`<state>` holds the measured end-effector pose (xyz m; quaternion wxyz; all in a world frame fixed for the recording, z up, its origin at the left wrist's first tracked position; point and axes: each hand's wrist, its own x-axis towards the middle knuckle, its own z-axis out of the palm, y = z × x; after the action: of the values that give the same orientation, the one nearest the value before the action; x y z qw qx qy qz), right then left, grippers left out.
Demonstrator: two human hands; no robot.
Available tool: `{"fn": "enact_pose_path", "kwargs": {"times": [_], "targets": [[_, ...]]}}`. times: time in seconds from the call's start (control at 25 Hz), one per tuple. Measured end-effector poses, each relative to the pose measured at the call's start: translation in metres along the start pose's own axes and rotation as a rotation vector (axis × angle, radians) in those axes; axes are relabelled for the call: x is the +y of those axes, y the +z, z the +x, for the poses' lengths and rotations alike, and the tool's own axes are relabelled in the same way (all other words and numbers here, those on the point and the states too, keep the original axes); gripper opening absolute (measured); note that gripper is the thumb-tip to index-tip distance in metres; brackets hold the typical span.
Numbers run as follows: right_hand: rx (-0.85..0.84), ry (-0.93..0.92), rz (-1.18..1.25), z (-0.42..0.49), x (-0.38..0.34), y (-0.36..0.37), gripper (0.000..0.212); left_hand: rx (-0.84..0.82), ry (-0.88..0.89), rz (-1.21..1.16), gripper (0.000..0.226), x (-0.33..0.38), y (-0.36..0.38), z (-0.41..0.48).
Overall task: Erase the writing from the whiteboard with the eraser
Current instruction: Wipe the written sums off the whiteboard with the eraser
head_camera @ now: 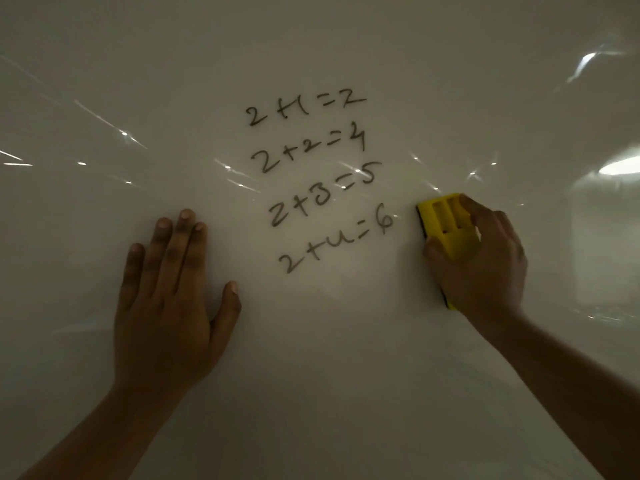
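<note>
A glossy whiteboard [329,358] fills the view. Several lines of dark handwritten sums [315,178] run down its middle, slanting up to the right. My right hand [485,268] grips a yellow eraser [445,223] with a dark pad, pressed flat on the board just right of the lowest line's "6". My left hand [169,299] lies flat on the board left of the writing, fingers spread and pointing up, holding nothing.
Bright light reflections streak the board at the left [110,124] and at the far right [620,166]. No edge or frame of the board shows.
</note>
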<state>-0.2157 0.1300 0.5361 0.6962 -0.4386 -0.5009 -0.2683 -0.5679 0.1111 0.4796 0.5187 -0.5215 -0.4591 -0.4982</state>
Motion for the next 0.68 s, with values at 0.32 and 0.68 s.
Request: {"fn": "enact_pose_path", "kwargs": {"times": [0.32,0.68], "targets": [[-0.270,-0.684,-0.110,-0.049,-0.052,0.017,0.056,-0.036,-0.011,0.032,0.074,0.002,-0.006,0.002],[-0.279,-0.621,-0.004,-0.069,-0.090,0.033,0.049,-0.016,0.006,0.044,0.071,0.000,-0.002,-0.001]]}}
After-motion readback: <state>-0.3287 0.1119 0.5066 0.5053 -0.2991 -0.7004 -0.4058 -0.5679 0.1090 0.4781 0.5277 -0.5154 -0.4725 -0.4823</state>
